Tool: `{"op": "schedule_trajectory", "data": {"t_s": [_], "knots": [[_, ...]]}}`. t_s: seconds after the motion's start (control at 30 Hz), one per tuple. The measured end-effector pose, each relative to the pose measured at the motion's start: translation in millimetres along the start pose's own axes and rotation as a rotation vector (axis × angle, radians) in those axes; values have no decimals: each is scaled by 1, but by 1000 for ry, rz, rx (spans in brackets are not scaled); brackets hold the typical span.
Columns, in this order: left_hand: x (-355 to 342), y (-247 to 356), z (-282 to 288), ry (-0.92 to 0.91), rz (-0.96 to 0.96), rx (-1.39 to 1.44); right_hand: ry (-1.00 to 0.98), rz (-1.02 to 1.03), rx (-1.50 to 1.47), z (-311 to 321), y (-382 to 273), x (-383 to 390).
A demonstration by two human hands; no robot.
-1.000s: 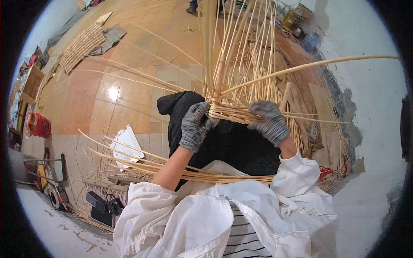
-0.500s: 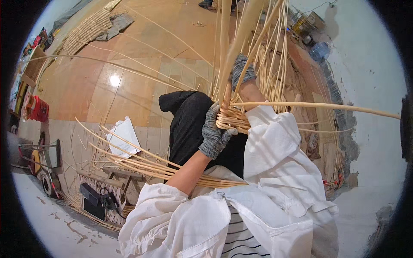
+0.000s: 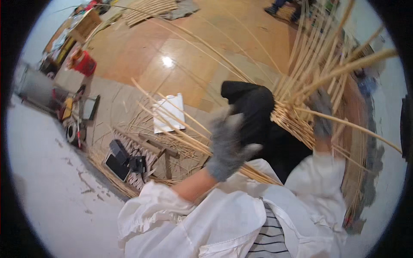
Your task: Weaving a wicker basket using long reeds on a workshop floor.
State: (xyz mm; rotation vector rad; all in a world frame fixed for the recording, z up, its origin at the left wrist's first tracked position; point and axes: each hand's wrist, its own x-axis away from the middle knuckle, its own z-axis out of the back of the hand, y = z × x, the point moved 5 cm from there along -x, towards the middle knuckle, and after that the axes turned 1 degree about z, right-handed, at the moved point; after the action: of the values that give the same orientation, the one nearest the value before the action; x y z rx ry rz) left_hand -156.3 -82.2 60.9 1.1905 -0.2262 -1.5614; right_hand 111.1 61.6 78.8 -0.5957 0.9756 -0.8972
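Head view: grey-gloved right hand [image 3: 322, 115] is gripping the half-woven pale wicker basket [image 3: 297, 120]; grey-gloved left hand [image 3: 228, 144] is hovering open (blurred) near a white paper sheet [image 3: 168, 114].

My left hand [image 3: 228, 144], in a grey knit glove, hung in the air in front of me, blurred, fingers spread and loosely curled, closed on nothing. The bare forearm ran down to a pushed-up white sleeve. My right hand [image 3: 322, 116], gloved too, was raised higher; its grip was too blurred to read.
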Motion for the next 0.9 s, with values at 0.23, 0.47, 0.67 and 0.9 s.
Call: {"op": "schedule_trajectory", "data": {"t_s": [0.23,0.47,0.67,0.9], "knots": [[109,-163,73,371,1214,732,-310,160,169,-136,-92,100],[98,-167,41,393,992,1149,-545,77,272,-211,-68,117],[70,-122,51,303,845,1278,-452,-18,156,-186,-75,111],[54,-95,59,305,816,1416,-157,-57,144,-155,-77,101]]}}
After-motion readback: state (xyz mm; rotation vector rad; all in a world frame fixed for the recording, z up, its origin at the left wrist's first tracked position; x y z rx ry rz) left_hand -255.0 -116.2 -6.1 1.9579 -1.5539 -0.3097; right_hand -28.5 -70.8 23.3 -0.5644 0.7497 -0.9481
